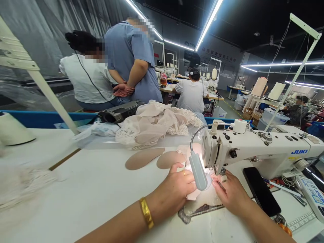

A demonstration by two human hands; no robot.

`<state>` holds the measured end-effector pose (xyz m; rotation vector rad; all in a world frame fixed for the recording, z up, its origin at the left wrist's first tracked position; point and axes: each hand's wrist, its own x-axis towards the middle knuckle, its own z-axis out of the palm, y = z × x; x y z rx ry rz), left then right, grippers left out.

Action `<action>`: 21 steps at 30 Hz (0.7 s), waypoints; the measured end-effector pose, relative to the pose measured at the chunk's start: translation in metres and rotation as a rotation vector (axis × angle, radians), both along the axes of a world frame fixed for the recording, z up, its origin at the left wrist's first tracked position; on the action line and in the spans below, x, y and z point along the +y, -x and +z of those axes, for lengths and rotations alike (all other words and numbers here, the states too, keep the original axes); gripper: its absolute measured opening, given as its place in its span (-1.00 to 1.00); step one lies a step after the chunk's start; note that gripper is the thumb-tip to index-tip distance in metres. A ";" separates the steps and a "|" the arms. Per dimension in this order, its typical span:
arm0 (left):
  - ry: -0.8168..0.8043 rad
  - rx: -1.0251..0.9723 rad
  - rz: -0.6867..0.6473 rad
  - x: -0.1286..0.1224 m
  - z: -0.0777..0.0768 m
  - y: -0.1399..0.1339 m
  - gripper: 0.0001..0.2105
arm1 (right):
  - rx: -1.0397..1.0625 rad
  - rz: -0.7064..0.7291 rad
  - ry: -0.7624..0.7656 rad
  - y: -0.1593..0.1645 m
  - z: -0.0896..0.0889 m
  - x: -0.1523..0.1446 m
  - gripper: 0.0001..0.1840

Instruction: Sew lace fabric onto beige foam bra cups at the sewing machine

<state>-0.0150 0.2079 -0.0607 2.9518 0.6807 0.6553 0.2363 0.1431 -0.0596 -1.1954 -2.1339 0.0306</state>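
Note:
My left hand (177,185) presses curled fingers on a pale pink fabric piece (192,195) at the sewing machine (243,145). Across from it, my right hand (233,192) pinches the edge of the same piece, close to the needle area. A thin dark line shows by the right fingers; I cannot make out what it is. The grey head of a gooseneck lamp (198,172) covers part of the fabric and the left fingertips. Just beyond my left hand lie two beige teardrop-shaped pads (144,158), flat on the white table (106,202).
A heap of beige lace garments (154,125) sits behind the pads. Right of my right hand lie a black phone (262,190), a pen and scissors-like tools. A thread cone (14,130) stands at far left. Several people are nearby, one standing in a blue shirt (131,50).

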 end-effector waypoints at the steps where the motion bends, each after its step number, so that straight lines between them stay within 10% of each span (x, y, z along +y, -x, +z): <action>1: -0.014 0.004 0.002 0.000 -0.001 0.001 -0.68 | 0.003 0.002 0.001 0.000 0.000 0.000 -0.79; 21: -0.171 -0.149 -0.025 -0.022 -0.017 -0.009 -0.85 | -0.194 0.148 0.102 0.010 0.006 -0.011 -0.77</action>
